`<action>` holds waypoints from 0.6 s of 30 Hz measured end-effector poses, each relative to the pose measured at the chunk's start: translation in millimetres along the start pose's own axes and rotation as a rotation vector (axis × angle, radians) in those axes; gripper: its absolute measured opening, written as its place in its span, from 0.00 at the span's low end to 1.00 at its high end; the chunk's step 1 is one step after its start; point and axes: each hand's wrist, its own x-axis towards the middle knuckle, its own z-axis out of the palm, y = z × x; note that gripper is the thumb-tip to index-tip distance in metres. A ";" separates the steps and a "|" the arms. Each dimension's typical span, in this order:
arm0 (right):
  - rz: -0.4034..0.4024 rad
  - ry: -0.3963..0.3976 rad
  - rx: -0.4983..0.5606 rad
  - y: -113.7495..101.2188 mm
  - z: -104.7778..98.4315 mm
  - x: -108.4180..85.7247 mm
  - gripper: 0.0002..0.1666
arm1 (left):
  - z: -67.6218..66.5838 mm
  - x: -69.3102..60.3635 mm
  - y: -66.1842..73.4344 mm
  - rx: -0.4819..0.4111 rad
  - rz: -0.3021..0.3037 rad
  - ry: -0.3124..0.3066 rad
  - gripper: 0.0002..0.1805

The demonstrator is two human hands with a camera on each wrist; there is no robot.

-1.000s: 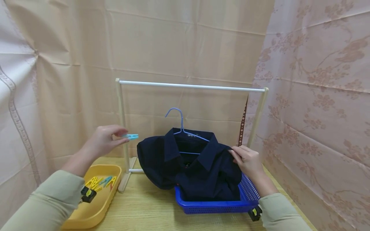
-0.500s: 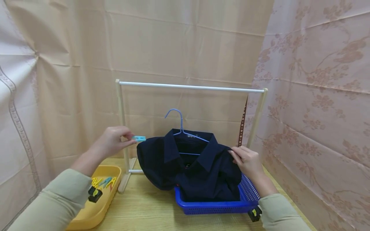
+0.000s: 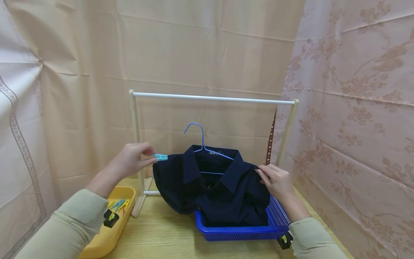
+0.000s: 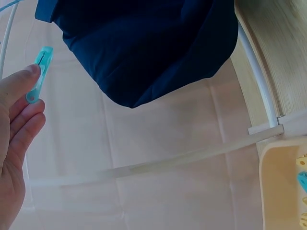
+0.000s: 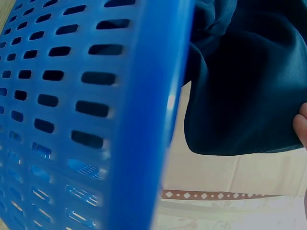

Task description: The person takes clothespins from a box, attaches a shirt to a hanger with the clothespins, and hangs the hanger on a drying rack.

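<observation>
A dark navy collared shirt (image 3: 223,194) lies partly in a blue basket (image 3: 239,235), with a blue wire hanger (image 3: 202,138) inside its neck. My left hand (image 3: 132,160) pinches a light-blue clothespin (image 3: 160,157) between thumb and finger. In the head view the clothespin's tip overlaps the shirt's left shoulder; in the left wrist view the clothespin stands apart from the cloth, so I cannot tell whether they touch. My right hand (image 3: 276,180) pinches the shirt's right shoulder; only its fingertips (image 5: 301,123) show in the right wrist view.
A small rack with a white top bar (image 3: 213,97) stands behind the shirt. On the left of the wooden table (image 3: 161,230) is a yellow tray (image 3: 110,233) with several yellow and blue clothespins (image 3: 119,205). Curtains hang behind and at both sides.
My left hand has moved right with the clothespin, from left of the shirt up to its left shoulder. The right hand, shirt and basket have stayed in place.
</observation>
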 end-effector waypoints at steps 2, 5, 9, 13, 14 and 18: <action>0.000 -0.006 -0.002 -0.1 -0.1 -0.3 0.13 | 2.3 0.6 -0.7 0.003 0.030 0.018 0.14; 0.000 -0.013 -0.008 -0.3 -0.4 -0.4 0.13 | 5.2 1.9 -1.0 0.009 0.042 0.023 0.15; -0.007 -0.010 -0.007 -0.7 -0.4 0.6 0.13 | 7.2 4.1 1.9 -0.004 -0.009 -0.014 0.14; -0.020 0.000 -0.004 -0.9 -0.2 1.8 0.13 | 8.7 6.7 6.7 -0.016 -0.061 -0.057 0.12; -0.023 0.001 -0.006 -1.0 -0.2 2.0 0.13 | 9.5 7.4 7.3 -0.013 -0.064 -0.063 0.12; -0.032 -0.005 -0.014 -1.4 -0.3 2.1 0.13 | 13.7 10.2 7.5 0.003 -0.056 -0.065 0.12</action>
